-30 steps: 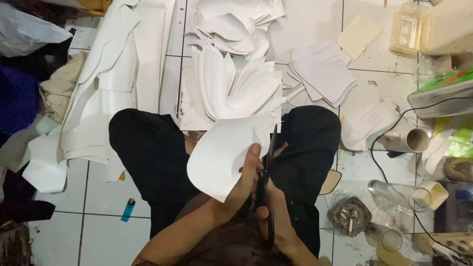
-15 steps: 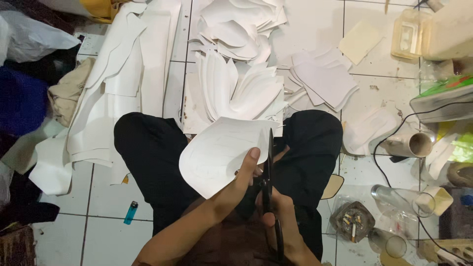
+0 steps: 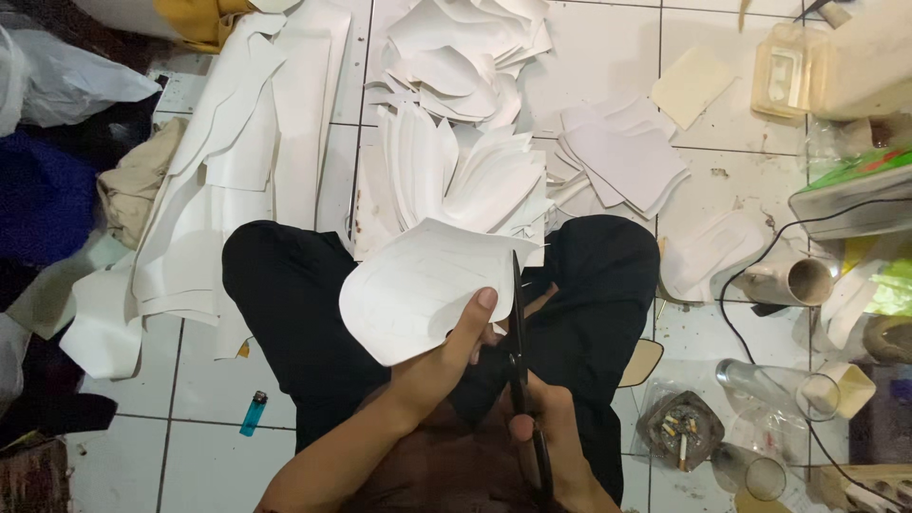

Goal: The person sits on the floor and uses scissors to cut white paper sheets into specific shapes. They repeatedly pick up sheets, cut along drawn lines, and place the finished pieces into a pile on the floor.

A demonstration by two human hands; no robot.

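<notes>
I sit cross-legged on a white tiled floor in black trousers. My left hand (image 3: 463, 337) pinches a white cut-out sheet (image 3: 413, 285) with faint drawn lines, held over my lap. My right hand (image 3: 546, 432) grips black scissors (image 3: 518, 332), whose blade points away from me along the sheet's right edge. Just beyond my knees lies a fanned pile of white cut pieces (image 3: 456, 176).
Long white offcut strips (image 3: 237, 161) lie at the left, more cut shapes (image 3: 622, 157) at upper centre and right. A blue lighter (image 3: 253, 412) rests by my left knee. At the right are a cardboard tube (image 3: 793, 280), an ashtray (image 3: 679, 432), glasses and a black cable (image 3: 760, 256).
The sheet has turned and shifted slightly left in my left hand, and the scissors have advanced further along its right edge. The view has drifted a little.
</notes>
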